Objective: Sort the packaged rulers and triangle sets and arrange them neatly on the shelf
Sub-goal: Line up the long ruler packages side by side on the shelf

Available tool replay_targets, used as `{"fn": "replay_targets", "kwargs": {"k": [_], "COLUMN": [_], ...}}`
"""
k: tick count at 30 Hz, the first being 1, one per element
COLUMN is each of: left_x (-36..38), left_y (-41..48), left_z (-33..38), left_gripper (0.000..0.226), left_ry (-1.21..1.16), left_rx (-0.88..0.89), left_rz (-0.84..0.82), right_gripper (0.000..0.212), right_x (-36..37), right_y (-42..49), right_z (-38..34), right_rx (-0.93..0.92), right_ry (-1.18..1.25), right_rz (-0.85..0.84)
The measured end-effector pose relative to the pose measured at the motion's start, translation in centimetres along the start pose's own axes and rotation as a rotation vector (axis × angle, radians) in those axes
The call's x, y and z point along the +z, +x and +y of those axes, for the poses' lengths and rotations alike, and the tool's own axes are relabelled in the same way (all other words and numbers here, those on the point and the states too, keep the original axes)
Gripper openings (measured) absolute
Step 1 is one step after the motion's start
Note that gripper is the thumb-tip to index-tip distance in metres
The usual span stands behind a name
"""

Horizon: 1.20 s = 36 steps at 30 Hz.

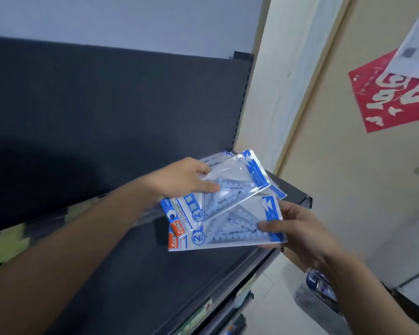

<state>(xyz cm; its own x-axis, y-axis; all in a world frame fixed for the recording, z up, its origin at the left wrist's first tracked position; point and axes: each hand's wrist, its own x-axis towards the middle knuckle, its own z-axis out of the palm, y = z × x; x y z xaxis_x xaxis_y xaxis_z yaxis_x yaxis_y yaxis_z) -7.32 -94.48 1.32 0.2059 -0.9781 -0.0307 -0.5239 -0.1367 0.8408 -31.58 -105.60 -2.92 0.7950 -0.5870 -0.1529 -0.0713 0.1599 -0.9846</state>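
Observation:
My left hand [184, 178] grips an upper triangle-set packet [230, 187], clear plastic with blue and white card, thumb on top. Just below it my right hand [298, 232] pinches the right end of a second, similar packet [230, 228] with an orange label at its left corner. Both packets hover over the right end of the dark shelf [136, 257]. More blue-edged packets [221, 156] lie behind them on the shelf, mostly hidden.
The shelf's dark back panel [111, 105] rises behind. Price labels run along the shelf's front edge [249, 281]. A cream door with a red poster [392, 97] stands to the right. Packaged goods [321, 286] sit low beneath my right wrist.

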Motion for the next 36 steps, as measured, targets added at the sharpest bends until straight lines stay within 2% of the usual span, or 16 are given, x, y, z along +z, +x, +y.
{"fn": "replay_targets", "kwargs": {"k": [2,6,8,11,14,16,21,23,25,27,29,32,36], "left_x": [1.1,3.8,5.3,7.4,9.3,10.5,11.9,11.6,11.2,11.4,12.1,13.4,14.7], "left_y": [3.4,9.2,11.3,13.4,14.6,15.1,14.6,13.4,12.0,11.0,10.4,9.9,8.5], "left_z": [0.8,1.5,1.4,1.3,0.7,0.5,0.8,1.5,2.5,3.5,3.8,4.2,4.3], "left_gripper": [0.032,0.033,0.030,0.035,0.016,0.008,0.011,0.010,0.013,0.017,0.022,0.013,0.005], "left_ry": [-0.023,-0.056,-0.002,0.164,0.231,0.230,0.198,0.100,-0.134,-0.261,-0.179,-0.050,-0.092], "left_rx": [-0.025,-0.129,-0.151,-0.178,-0.269,-0.306,-0.372,-0.358,-0.356,-0.366,-0.394,-0.385,-0.310], "left_rz": [0.094,0.249,0.223,0.086,0.000,0.067,0.296,0.431,0.517,0.492,0.424,0.322,0.295], "right_gripper": [0.025,0.027,0.029,0.032,0.034,0.032,0.025,0.023,0.029,0.030,0.026,0.022,0.027], "right_x": [-3.6,-11.2,-14.4,-18.1,-19.8,-20.2,-19.5,-19.2,-19.0,-18.7,-18.4,-18.4,-19.0], "right_y": [1.8,6.4,9.0,12.5,15.6,17.1,18.8,18.9,19.0,19.1,18.8,17.9,17.2], "right_z": [-0.7,-2.0,-2.8,-3.7,-4.1,-3.9,-2.9,-2.4,-1.9,-1.5,-1.4,-1.8,-1.9], "right_rx": [-0.015,-0.005,-0.003,0.096,0.146,0.200,0.252,0.240,0.214,0.167,0.099,-0.012,-0.070], "right_ry": [-0.072,-0.177,-0.228,-0.218,-0.201,-0.136,-0.128,-0.107,-0.083,-0.106,-0.182,-0.342,-0.480], "right_rz": [-0.070,-0.240,-0.345,-0.523,-0.625,-0.627,-0.662,-0.723,-0.734,-0.700,-0.682,-0.752,-0.809]}}
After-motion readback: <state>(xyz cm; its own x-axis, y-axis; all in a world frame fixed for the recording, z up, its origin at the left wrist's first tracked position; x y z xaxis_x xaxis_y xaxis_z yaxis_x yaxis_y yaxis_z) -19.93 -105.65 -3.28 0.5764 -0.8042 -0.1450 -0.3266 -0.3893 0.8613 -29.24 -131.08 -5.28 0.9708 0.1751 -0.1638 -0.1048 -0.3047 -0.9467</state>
